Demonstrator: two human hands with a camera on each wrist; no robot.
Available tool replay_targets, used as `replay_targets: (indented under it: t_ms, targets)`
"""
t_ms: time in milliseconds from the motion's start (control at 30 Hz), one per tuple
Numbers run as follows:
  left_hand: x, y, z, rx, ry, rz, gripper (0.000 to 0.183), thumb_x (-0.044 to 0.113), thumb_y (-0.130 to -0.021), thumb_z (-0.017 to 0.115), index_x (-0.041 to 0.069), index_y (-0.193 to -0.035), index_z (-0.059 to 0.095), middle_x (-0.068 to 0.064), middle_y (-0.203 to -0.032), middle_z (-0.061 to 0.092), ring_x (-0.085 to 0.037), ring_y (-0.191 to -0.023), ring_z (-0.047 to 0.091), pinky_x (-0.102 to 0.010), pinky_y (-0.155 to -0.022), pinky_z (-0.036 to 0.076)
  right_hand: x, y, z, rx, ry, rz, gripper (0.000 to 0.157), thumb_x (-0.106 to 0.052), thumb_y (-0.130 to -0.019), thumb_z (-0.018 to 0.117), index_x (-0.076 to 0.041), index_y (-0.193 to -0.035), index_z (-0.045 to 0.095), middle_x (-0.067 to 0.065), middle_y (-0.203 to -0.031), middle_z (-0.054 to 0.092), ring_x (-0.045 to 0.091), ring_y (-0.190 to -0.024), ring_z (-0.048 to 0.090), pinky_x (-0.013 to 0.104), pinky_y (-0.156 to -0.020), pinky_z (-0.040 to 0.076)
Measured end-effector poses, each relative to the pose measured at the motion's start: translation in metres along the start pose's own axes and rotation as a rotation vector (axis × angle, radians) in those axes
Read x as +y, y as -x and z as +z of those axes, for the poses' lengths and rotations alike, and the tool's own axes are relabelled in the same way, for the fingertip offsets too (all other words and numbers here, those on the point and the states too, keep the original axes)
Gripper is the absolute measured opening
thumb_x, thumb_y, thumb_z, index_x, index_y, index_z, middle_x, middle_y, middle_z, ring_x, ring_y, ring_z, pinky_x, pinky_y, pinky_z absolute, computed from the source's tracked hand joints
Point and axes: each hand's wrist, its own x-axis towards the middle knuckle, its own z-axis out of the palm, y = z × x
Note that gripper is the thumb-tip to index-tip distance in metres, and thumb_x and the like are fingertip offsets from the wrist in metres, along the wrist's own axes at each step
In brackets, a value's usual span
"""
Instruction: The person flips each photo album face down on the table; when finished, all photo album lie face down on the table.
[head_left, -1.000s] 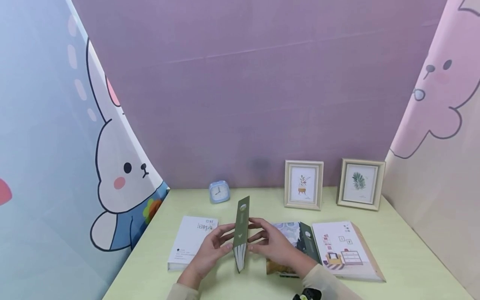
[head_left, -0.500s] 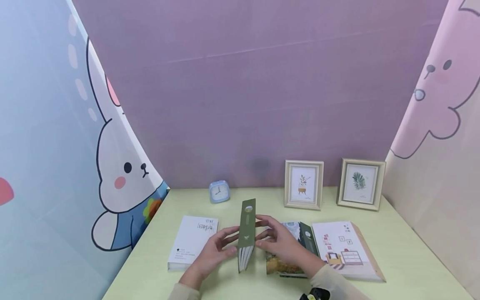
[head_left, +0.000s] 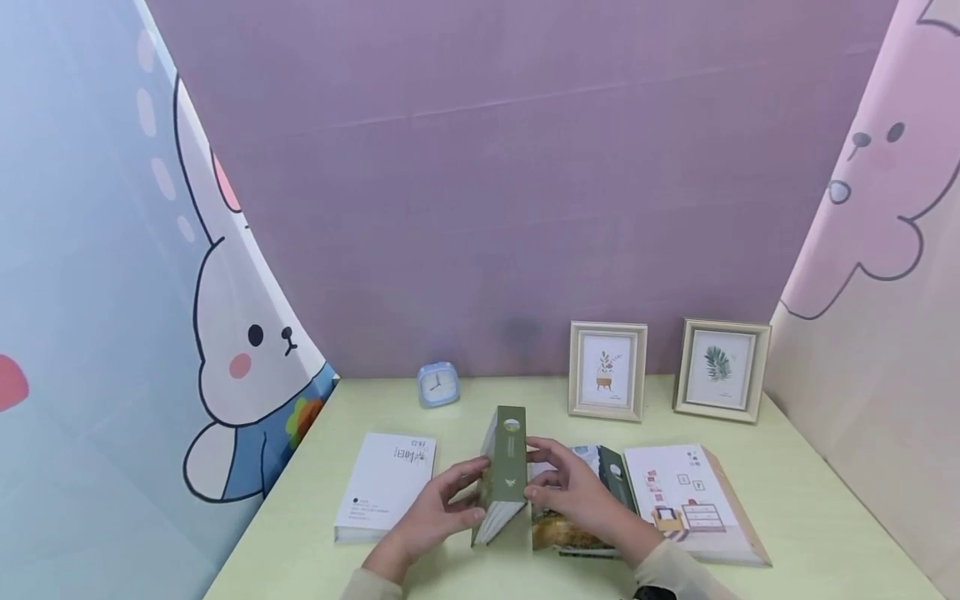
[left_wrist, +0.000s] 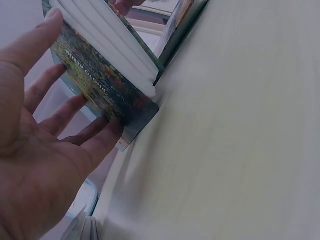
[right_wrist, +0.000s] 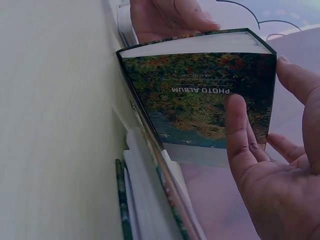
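Note:
A photo album (head_left: 512,462) with a green spine and a painted landscape cover stands on its edge between my hands, spine up and leaning. My left hand (head_left: 442,510) holds it on the left: in the left wrist view the thumb lies by the white page edges and the fingertips touch the cover (left_wrist: 95,80). From the other side my right hand (head_left: 573,493) grips it, with the thumb near the spine and a finger on the cover (right_wrist: 200,112) in the right wrist view. Partly behind my right hand, a similar album (head_left: 621,482) lies on the table.
To the left lies a white book (head_left: 384,487); to the right, another white book (head_left: 690,500) with a furniture drawing. A blue clock (head_left: 438,384) and two picture frames, one with a potted plant (head_left: 607,371) and one with a leaf (head_left: 722,368), stand at the table's back.
The photo album has shifted right and turned, so its spine and left cover show more. Both hands have moved right with it.

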Motion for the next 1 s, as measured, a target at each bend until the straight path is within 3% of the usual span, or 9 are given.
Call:
replay_targets:
  t_ms: [133,400,633,867,1000]
  targets:
    - [-0.002,0.0,0.001,0.001,-0.025,0.008,0.07,0.002,-0.097,0.072,0.002,-0.158,0.039,-0.021,-0.166,0.032,-0.047,-0.151,0.029,-0.062,-0.119,0.033,0.003,0.003,0.0,0.004,-0.058,0.005,0.076,-0.005,-0.098,0.073,-0.003,-0.161,0.031,0.031,-0.148,0.047,0.031,-0.109,0.069,0.044,-0.085,0.064]
    - [-0.003,0.003,0.004,0.037,-0.073,-0.079,0.066,0.008,-0.097,0.075,0.007,-0.156,0.045,-0.014,-0.162,0.043,-0.044,-0.15,0.035,-0.06,-0.121,0.031,0.006,0.013,0.0,0.006,-0.103,0.013,0.065,-0.002,-0.098,0.071,0.006,-0.152,0.035,0.032,-0.151,0.043,0.027,-0.112,0.068,0.041,-0.091,0.062]
    - [-0.002,0.003,0.004,0.047,-0.103,-0.096,0.068,0.011,-0.095,0.078,0.011,-0.155,0.047,-0.013,-0.164,0.041,-0.044,-0.152,0.031,-0.06,-0.122,0.026,0.009,0.014,-0.001,0.014,-0.111,0.008,0.066,-0.001,-0.097,0.073,0.007,-0.151,0.036,0.033,-0.149,0.044,0.029,-0.111,0.068,0.042,-0.091,0.062]
    - [-0.002,0.002,0.003,0.021,-0.05,-0.101,0.07,0.009,-0.096,0.076,0.011,-0.158,0.043,-0.019,-0.166,0.034,-0.053,-0.149,0.03,-0.058,-0.12,0.031,0.014,0.013,-0.001,0.032,-0.128,0.006,0.07,0.001,-0.094,0.074,0.01,-0.151,0.035,0.038,-0.144,0.045,0.03,-0.107,0.07,0.044,-0.091,0.062]
    - [-0.005,0.002,0.003,0.018,-0.056,-0.085,0.069,0.008,-0.097,0.075,0.011,-0.157,0.044,-0.016,-0.166,0.035,-0.051,-0.15,0.03,-0.057,-0.121,0.031,0.016,0.013,-0.002,0.033,-0.13,-0.002,0.07,0.002,-0.094,0.074,0.009,-0.151,0.035,0.039,-0.142,0.045,0.031,-0.107,0.07,0.044,-0.091,0.062]
